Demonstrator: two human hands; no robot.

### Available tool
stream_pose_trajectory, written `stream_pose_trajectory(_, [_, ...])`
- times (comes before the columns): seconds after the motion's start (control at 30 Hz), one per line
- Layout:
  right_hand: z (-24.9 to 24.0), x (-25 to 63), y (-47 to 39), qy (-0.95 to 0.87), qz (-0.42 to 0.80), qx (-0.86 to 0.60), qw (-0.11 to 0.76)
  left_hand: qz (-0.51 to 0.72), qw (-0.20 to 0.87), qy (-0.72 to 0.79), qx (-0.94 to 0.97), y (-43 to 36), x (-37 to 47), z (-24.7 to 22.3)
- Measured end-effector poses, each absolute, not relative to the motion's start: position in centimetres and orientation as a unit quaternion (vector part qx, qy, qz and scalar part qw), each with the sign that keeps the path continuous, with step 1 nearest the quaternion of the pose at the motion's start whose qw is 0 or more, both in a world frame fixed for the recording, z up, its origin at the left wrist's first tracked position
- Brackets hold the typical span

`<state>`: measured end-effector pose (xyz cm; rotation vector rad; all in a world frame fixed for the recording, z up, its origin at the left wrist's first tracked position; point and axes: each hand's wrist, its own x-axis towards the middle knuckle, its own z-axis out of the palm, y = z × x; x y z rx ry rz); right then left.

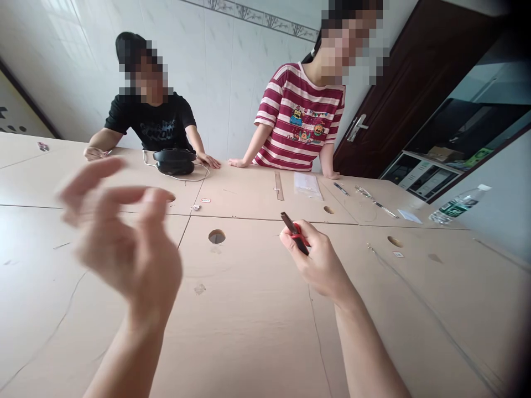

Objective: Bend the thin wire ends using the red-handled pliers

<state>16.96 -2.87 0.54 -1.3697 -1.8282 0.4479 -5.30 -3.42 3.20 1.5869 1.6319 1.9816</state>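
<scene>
My left hand (133, 237) is raised above the table at the left, blurred by motion. Its thumb and nearest finger look pinched together, while another finger curves apart above them. Whatever may be between the fingertips is too small or blurred to see. Over the middle of the table, my right hand (321, 260) is wrapped around a small hand tool (289, 222) with a dark, narrow tip and red and black grips, perhaps pliers. The tip points up and left, away from me. Part of the tool is hidden by my fingers.
Two people sit or lean across the pale table (249, 331). Farther off lie a black case (174, 161) with a white cord, a ruler (279, 186), a plastic bag (307, 185), a pen (341, 188) and a water bottle (458, 204). Thin wires (423, 304) and round holes (216, 236) mark the tabletop.
</scene>
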Motion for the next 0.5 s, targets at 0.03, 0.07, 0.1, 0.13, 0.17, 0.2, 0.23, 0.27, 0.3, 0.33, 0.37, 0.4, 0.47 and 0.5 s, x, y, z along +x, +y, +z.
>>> stream_pose_trajectory(0.03, [0.5,16.9,-2.9,-0.723,0.178,-0.537,0.396,0.658,0.020,0.530,0.535,-3.3,-4.6,3.4])
stream_pose_trajectory(0.07, [0.5,16.8,-2.8,-0.726,0.178,-0.533,0.397,0.649,0.008,0.526,0.550,-3.2,-4.0,3.5])
stream_pose_trajectory(0.1, [0.4,16.8,-2.7,-0.728,0.176,-0.530,0.397,0.633,0.014,0.525,0.569,-3.0,-3.7,3.4])
stream_pose_trajectory(0.13, [0.3,16.9,-2.7,-0.730,0.175,-0.529,0.397,0.609,0.039,0.529,0.590,-2.8,-3.5,3.3])
stream_pose_trajectory(0.17, [0.2,16.9,-2.6,-0.730,0.173,-0.528,0.397,0.588,0.067,0.537,0.601,-2.5,-3.4,3.0])
stream_pose_trajectory(0.2, [0.1,17.0,-2.5,-0.730,0.172,-0.528,0.398,0.576,0.087,0.547,0.601,-2.3,-3.5,2.8])
stream_pose_trajectory(0.23, [0.0,17.0,-2.4,-0.730,0.171,-0.529,0.398,0.576,0.095,0.554,0.593,-2.2,-3.7,2.6])
stream_pose_trajectory(0.27, [-0.1,17.1,-2.3,-0.729,0.170,-0.531,0.398,0.582,0.099,0.560,0.582,-2.1,-4.0,2.5])
stream_pose_trajectory(0.3, [-0.3,17.2,-2.1,-0.727,0.167,-0.534,0.397,0.586,0.101,0.564,0.573,-2.0,-4.4,2.5])
stream_pose_trajectory(0.33, [-0.4,17.2,-1.9,-0.726,0.163,-0.538,0.396,0.590,0.102,0.564,0.569,-2.1,-4.8,2.5])
stream_pose_trajectory(0.37, [-0.6,17.3,-1.7,-0.724,0.156,-0.544,0.395,0.595,0.099,0.559,0.569,-2.2,-5.3,2.5])
stream_pose_trajectory(0.4, [-0.7,17.4,-1.5,-0.721,0.148,-0.552,0.393,0.605,0.092,0.548,0.570,-2.3,-5.8,2.6])
stream_pose_trajectory(0.47, [-0.9,17.6,-1.2,-0.713,0.137,-0.566,0.390,0.641,0.078,0.514,0.565,-2.6,-6.4,2.9])
stream_pose_trajectory(0.5, [-1.0,17.6,-1.1,-0.710,0.140,-0.571,0.389,0.670,0.085,0.494,0.547,-2.7,-6.5,3.0])
